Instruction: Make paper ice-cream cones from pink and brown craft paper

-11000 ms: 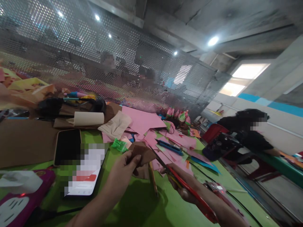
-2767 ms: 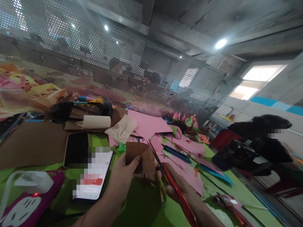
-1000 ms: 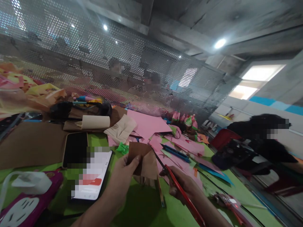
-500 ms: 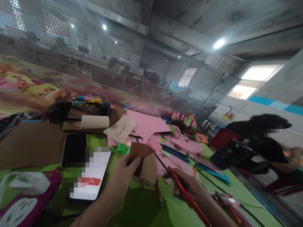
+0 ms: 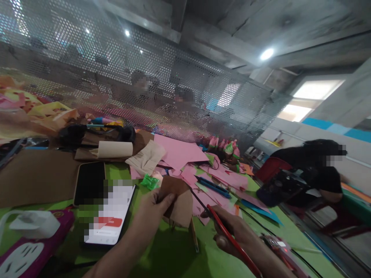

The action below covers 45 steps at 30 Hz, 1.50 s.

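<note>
My left hand [image 5: 158,210] pinches a piece of brown paper [image 5: 182,202], its thumb lying on top. The paper has a darker upper part and a lighter lower part. In my right hand [image 5: 228,231] is a pair of scissors [image 5: 228,235] with long red handles and dark blades. The blades point up and left, reaching the paper's upper right edge; whether they are cutting into it I cannot tell. Just below the paper, a pencil [image 5: 195,235] lies on the green tabletop [image 5: 168,258], partly covered by the paper.
Pink paper sheets [image 5: 179,150] and scraps lie beyond my hands, with a blue pen-like tool [image 5: 214,185]. At left are a lit phone [image 5: 113,212], a dark phone [image 5: 89,181] and a purple power strip [image 5: 29,251]. A pink glue gun [image 5: 282,247] lies right. Another person [image 5: 315,170] sits beyond.
The view has shifted slightly. My right hand with the scissors sits a touch lower and its fingers have loosened a little. The paper stays in my left hand. The person at right has moved an arm.
</note>
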Each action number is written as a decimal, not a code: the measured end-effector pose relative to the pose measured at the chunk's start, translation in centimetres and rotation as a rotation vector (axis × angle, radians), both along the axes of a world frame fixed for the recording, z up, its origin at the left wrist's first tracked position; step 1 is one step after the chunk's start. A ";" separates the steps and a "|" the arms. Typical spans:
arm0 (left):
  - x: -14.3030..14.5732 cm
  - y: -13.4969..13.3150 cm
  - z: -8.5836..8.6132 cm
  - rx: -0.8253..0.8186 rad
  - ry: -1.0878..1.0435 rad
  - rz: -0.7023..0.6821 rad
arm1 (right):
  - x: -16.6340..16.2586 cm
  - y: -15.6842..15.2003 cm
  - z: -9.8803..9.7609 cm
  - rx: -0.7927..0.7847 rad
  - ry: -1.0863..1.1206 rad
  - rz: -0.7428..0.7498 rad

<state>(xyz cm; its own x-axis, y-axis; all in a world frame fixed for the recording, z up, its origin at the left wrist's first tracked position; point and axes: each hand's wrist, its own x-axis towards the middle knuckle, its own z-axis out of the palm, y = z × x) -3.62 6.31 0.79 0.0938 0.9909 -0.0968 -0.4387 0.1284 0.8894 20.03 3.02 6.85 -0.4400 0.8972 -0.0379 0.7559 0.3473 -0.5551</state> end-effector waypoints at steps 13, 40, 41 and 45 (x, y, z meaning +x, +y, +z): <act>0.2 -0.3 0.2 0.041 -0.006 -0.053 | 0.3 0.3 -0.8 -0.009 0.048 -0.009; 0.3 -0.4 0.0 0.051 0.013 -0.067 | 1.5 0.7 -1.5 -0.044 0.027 -0.097; 0.3 -0.4 0.0 0.042 0.023 -0.053 | 1.6 0.7 -1.7 -0.034 0.032 -0.102; 0.3 -0.3 0.0 0.007 -0.004 -0.008 | 1.5 0.8 -2.0 -0.047 0.127 -0.129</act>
